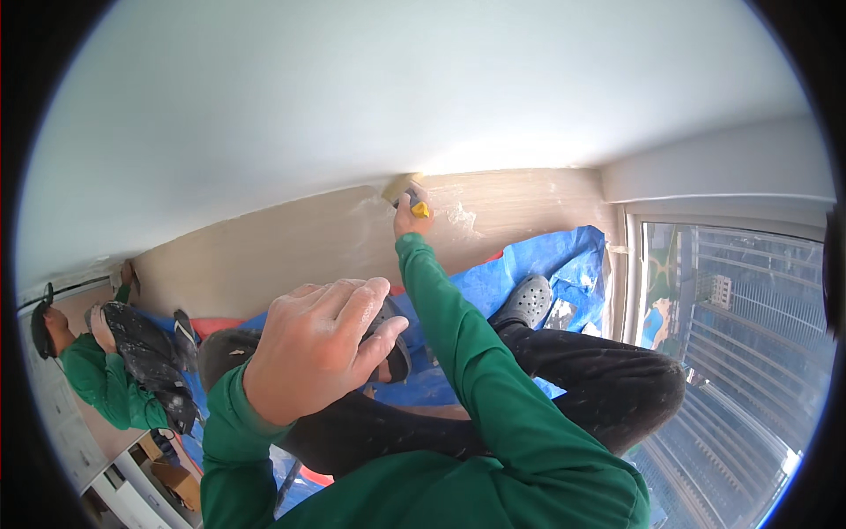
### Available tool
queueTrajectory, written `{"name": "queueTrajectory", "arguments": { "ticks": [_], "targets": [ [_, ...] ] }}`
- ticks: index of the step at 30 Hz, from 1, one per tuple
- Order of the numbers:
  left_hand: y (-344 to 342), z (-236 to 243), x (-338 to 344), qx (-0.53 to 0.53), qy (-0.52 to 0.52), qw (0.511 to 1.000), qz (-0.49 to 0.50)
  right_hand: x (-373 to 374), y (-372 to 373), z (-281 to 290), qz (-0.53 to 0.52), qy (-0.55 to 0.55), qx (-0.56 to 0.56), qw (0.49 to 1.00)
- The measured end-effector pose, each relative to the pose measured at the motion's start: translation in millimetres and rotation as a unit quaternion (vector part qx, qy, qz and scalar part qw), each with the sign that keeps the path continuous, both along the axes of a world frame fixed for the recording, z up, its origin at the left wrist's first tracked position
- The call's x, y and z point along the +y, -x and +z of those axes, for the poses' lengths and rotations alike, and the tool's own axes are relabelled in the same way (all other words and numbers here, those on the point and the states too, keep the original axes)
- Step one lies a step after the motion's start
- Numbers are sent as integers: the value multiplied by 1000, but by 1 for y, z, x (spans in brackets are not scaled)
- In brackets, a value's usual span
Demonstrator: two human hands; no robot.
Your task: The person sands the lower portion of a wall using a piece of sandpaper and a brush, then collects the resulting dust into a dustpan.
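My right hand (412, 220) is stretched out, gripping a putty knife (407, 189) with a wide pale blade and a dark grey and yellow handle. The blade rests where the white wall (379, 97) meets a wood-toned strip (291, 238). Pale smears (460, 219) mark the strip beside the tool. Closer to me, my left hand (322, 339) is raised above my leg, dusted white, with its fingers loosely bent and the thumb apart. No object shows in it, though its palm side is mostly hidden.
Blue sheeting (564, 256) lies under my legs and feet. To the right, a window (731, 326) looks out on tall buildings. At the far left, another person (115, 361) in a green top crouches by the wall. Cardboard boxes (176, 483) stand at lower left.
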State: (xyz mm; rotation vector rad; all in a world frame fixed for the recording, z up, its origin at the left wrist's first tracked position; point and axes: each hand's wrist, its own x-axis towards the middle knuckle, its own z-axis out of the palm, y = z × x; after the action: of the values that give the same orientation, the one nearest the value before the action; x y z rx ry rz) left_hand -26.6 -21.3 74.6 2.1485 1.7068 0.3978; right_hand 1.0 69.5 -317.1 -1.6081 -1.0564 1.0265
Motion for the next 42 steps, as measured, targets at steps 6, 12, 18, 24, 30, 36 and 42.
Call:
{"name": "queueTrajectory", "arguments": {
  "ticks": [6, 12, 18, 24, 30, 36, 42],
  "targets": [
    [17, 4, -24, 16, -26, 999, 20, 33, -135, 29, 143, -56, -9, 988],
    [38, 18, -48, -32, -18, 999, -34, 84, -272, 32, 53, 33, -412, 909],
    [38, 18, -48, -23, -38, 999, -29, -41, -121, -20, 204, -14, -366, 908],
    [36, 17, -49, 2, -29, 999, -31, -60, -48, 7, 281, -98, -206, 932],
    [52, 22, -61, -57, -38, 997, -24, 84, -229, 51, 72, -65, -280, 955],
    [54, 20, -57, -29, -50, 998, -14, 59, -257, -4, 121, 133, -508, 843],
    [47, 26, -51, -25, -36, 999, -16, -83, -65, -3, 266, 158, -398, 864]
  ]
}}
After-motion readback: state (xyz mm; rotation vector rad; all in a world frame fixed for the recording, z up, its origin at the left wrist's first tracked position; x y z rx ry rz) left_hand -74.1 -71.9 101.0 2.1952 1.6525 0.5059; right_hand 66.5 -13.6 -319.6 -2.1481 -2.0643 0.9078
